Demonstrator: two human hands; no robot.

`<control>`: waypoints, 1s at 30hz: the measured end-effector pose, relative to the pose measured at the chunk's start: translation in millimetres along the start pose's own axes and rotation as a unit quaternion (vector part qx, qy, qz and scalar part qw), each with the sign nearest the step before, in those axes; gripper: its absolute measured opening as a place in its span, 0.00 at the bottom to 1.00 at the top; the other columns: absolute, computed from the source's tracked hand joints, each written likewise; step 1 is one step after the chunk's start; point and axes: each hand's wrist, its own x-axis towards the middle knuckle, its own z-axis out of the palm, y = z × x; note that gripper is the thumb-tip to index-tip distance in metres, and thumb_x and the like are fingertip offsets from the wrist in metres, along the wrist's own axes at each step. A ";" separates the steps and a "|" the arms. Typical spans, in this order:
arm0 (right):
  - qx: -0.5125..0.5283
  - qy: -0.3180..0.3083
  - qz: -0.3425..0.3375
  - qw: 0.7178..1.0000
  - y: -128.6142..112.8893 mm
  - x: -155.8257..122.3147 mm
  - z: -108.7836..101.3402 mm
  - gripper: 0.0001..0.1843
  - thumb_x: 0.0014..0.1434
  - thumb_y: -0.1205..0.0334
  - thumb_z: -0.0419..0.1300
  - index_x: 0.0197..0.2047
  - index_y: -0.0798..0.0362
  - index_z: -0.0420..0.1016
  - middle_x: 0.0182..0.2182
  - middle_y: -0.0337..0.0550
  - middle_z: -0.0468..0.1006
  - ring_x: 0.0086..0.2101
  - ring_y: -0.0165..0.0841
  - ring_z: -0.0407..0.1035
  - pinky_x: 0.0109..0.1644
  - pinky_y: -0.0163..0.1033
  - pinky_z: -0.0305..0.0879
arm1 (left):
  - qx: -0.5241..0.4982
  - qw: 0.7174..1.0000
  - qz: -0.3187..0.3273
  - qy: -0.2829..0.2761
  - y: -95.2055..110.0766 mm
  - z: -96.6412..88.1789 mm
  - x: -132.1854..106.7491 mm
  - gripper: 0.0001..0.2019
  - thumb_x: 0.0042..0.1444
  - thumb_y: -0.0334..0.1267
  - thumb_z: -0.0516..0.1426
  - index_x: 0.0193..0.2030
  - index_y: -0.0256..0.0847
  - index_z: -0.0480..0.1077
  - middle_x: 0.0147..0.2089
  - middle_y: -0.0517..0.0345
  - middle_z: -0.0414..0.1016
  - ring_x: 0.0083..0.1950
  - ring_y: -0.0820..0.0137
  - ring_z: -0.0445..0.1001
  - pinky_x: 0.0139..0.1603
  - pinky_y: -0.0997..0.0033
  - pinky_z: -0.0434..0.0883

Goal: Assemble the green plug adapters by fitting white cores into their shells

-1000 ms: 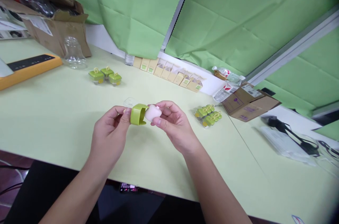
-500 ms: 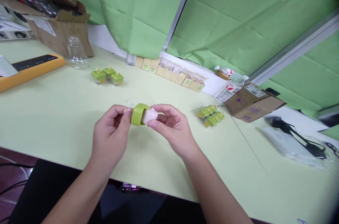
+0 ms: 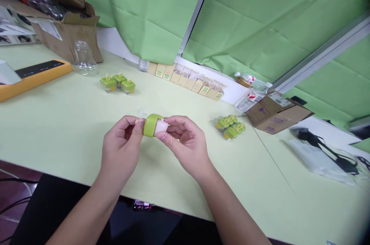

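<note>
My left hand point(image 3: 121, 148) pinches a small green cap point(image 3: 150, 125) above the pale green table point(image 3: 58, 117). My right hand point(image 3: 185, 142) grips a pale pink piece point(image 3: 160, 127) and holds it pressed into the cap's open side. Both hands meet at the middle of the view, just over the table. A small clear plastic part point(image 3: 142, 111) lies on the table right behind the cap.
Three finished green-lidded boxes point(image 3: 117, 82) stand at back left near a clear glass jar point(image 3: 83, 58), cardboard cartons point(image 3: 66, 29) and an orange device point(image 3: 31, 75). A row of small paper boxes point(image 3: 185, 78) lines the wall. A bag of green caps point(image 3: 230, 126), a cardboard box point(image 3: 274, 112) and cables point(image 3: 323, 148) lie to the right.
My right hand has pushed the pink piece leftward, from beside the green cap into its opening. My left hand has kept the cap almost still.
</note>
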 end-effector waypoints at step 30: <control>-0.307 -0.027 -0.225 0.924 -1.9 -1.1 -8.2 0.21 0.58 0.62 0.69 0.55 0.41 0.76 0.49 0.43 0.81 0.50 0.41 0.76 0.58 0.51 0.74 | -0.005 1.000 -0.001 -0.019 -1.3 -1.1 1.0 0.10 0.58 0.45 0.62 0.33 0.40 0.73 0.33 0.59 0.75 0.34 0.72 0.70 0.36 0.73 0.66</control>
